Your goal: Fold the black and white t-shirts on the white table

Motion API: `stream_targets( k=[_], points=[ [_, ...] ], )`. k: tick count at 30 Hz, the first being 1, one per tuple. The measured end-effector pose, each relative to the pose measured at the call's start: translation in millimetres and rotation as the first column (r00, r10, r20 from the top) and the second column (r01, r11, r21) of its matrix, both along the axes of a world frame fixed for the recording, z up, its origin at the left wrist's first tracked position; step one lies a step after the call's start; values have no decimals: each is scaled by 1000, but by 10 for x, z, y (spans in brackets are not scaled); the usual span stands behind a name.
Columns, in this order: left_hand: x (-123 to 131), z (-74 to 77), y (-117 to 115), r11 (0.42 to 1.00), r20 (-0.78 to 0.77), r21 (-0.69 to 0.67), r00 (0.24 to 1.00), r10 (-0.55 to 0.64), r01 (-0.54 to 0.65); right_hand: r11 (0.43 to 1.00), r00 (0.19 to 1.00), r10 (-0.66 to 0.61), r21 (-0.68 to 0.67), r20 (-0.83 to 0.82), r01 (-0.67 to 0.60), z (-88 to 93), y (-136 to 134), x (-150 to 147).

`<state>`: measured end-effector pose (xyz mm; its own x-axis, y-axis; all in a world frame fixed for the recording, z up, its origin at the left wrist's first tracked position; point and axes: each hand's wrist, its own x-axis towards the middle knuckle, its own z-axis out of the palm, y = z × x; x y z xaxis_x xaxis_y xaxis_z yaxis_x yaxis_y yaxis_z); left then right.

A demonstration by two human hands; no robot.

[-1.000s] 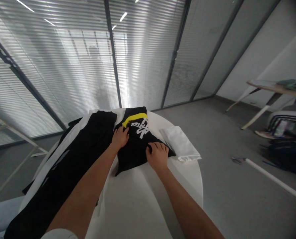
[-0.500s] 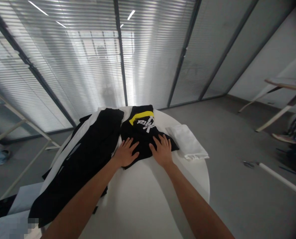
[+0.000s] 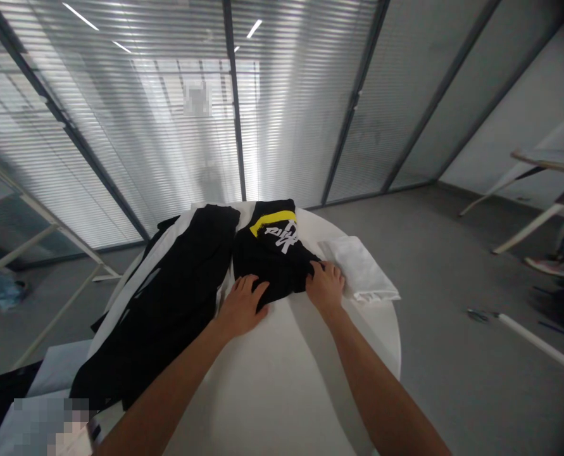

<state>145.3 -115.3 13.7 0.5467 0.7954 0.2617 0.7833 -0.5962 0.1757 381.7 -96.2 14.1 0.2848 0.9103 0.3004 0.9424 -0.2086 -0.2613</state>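
Observation:
A folded black shirt (image 3: 272, 269) with a yellow stripe and white lettering lies on a round white table (image 3: 272, 380). My left hand (image 3: 244, 305) rests on its near left corner, fingers bent but apart, thumb by the hem. At the near right corner, my right hand (image 3: 326, 286) has its fingers curled around the black cloth; the fingertips are partly hidden. To the left stretches a long black garment (image 3: 168, 304) with a white side stripe, passing beneath my left forearm. A folded white cloth (image 3: 364, 269) lies just beyond my right hand.
Glass panels with blinds (image 3: 177, 126) stand behind the table. On the left is a pale metal frame (image 3: 39, 221); grey-white cloth (image 3: 58, 367) lies at lower left. A white pole (image 3: 538, 345) and another table (image 3: 552, 158) are on the right.
Both hands lay flat on the shirt before. My right hand has slid right and curled its fingers at the corner; my left has drawn slightly nearer. The near hem has shifted and bunched.

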Motion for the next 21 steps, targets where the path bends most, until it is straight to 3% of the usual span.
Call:
stream_targets(
  k=[3,6,10,12,17,21],
  points=[
    [-55,-10,-154,997,37,-33,996,-75,76,999,1000,-5,42,-4,5,56,-24,-3],
    [-112,-40,-155,997,92,-52,995,-44,49,998,1000,0,66,-9,1,92,-63,-21],
    [-191,-43,-96,997,170,-70,985,-10,22,974,976,213,-72,-40,-216,66,-96,-39],
    [-225,-28,-91,997,216,-81,976,-1,19,962,968,247,-104,-47,-251,42,-93,-35],
    [-264,23,-115,995,302,-100,953,17,14,982,980,189,-16,-60,-190,38,-50,28],
    [-273,46,-119,996,333,-84,943,15,14,997,997,69,44,-29,-68,13,-24,93]
  ],
)
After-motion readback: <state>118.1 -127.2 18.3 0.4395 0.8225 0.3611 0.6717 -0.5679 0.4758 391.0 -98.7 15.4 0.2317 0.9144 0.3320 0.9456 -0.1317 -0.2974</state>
